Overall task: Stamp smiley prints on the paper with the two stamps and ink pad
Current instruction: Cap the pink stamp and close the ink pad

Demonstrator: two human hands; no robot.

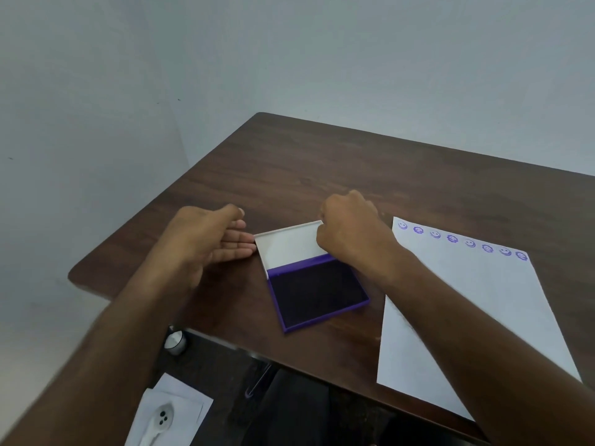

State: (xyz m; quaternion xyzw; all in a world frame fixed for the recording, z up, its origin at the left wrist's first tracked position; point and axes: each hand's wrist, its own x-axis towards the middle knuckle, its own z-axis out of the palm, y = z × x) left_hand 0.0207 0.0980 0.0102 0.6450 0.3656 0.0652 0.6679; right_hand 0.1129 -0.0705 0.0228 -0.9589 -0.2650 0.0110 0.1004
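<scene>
Dark brown wooden table carries a white paper sheet at its right edge, with a row of eight purple smiley prints along the sheet's far edge. Purple rectangular ink pad case lies mid-surface, its dark pad exposed and its white lid raised. Right hand is clamped on the lid's far right corner. Left hand lies flat with fingers extended, its fingertips just beside the lid's left edge.

Brown table: ink pad, paper.

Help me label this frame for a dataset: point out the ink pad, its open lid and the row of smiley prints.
ink pad (318, 289): head view, middle of the dark inked surface.
open lid (288, 247): head view, white inner face.
row of smiley prints (470, 243): head view, a middle print.
</scene>
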